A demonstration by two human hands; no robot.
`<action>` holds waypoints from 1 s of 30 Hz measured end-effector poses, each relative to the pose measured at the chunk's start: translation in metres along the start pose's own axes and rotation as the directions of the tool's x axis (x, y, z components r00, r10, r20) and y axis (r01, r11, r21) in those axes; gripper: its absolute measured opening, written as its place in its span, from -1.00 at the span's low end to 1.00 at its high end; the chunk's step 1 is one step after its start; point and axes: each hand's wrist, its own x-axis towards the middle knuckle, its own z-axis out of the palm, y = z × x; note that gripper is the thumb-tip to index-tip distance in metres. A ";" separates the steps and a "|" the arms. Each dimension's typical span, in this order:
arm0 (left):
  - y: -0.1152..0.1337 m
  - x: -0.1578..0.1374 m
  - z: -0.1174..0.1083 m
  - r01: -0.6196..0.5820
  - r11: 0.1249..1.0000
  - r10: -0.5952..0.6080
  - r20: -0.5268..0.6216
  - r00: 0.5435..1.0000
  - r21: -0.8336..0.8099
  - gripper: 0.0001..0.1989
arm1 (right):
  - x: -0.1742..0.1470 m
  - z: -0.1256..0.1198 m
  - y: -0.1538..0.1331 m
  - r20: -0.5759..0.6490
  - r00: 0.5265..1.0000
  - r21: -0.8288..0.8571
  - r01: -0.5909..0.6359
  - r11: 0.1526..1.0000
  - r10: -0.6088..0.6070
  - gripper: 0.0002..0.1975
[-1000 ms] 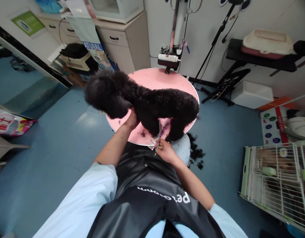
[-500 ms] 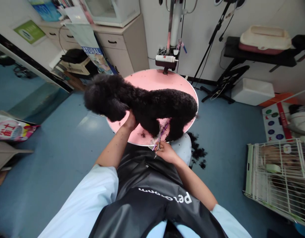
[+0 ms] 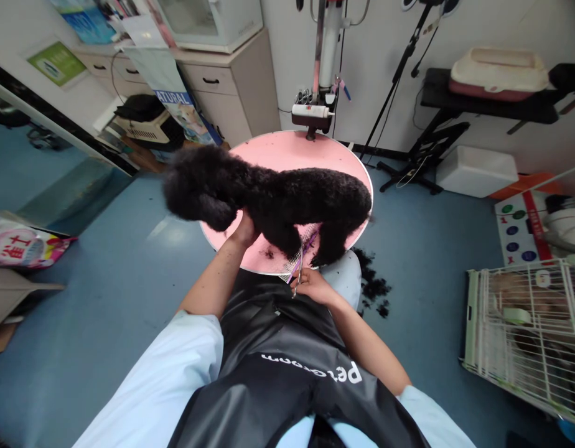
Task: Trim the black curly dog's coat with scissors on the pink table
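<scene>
A black curly-coated dog (image 3: 310, 196) stands side-on across the pink round grooming table (image 3: 292, 146), its head at the left. My left hand (image 3: 246, 229) is closed on the dog at the chest, below its ear; the fingertips are lost in the fur. In my right hand (image 3: 313, 285), near the table's front edge, is a pair of scissors (image 3: 299, 267), blades pointing up beside a front leg. Under the scissors lies a comb (image 3: 308, 242) with a purple strip, partly past the edge; whether my fingers touch it, I cannot tell.
Cut black fur (image 3: 372, 280) lies on the floor right of the table. Behind the table, a post carries a holder with a white bottle (image 3: 312, 111). A wire cage (image 3: 525, 336) stands at the right, and drawers (image 3: 213, 78) stand at the back left.
The dog's head has shifted slightly right and down. My right hand and the scissors have moved only a little; my left hand stays at the chest.
</scene>
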 end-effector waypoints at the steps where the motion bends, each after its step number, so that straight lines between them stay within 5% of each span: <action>1: -0.001 0.000 -0.001 -0.001 1.000 0.001 0.001 1.000 -0.007 -0.28 | 0.001 -0.001 0.001 -0.007 1.000 0.001 -0.013 1.000 0.013 -0.67; 6: -0.008 0.002 -0.008 0.003 0.999 -0.003 -0.013 1.000 -0.037 -0.29 | 0.005 0.004 0.014 -0.016 0.999 -0.022 0.035 0.999 -0.035 -0.68; 13: -0.006 -0.001 -0.005 -0.023 0.999 0.023 -0.008 1.000 -0.037 -0.32 | 0.008 0.051 0.034 -0.325 0.914 -0.236 0.171 0.956 -0.244 -0.73; 18: -0.004 -0.004 -0.005 -0.036 0.999 0.036 0.013 0.999 0.001 -0.34 | 0.013 0.074 0.030 -0.366 0.889 -0.245 0.195 0.950 -0.276 -0.77; 30: -0.002 -0.006 -0.005 -0.058 0.998 0.059 0.053 0.997 -0.014 -0.34 | 0.019 0.083 0.025 -0.406 0.858 -0.287 0.206 0.935 -0.314 -0.79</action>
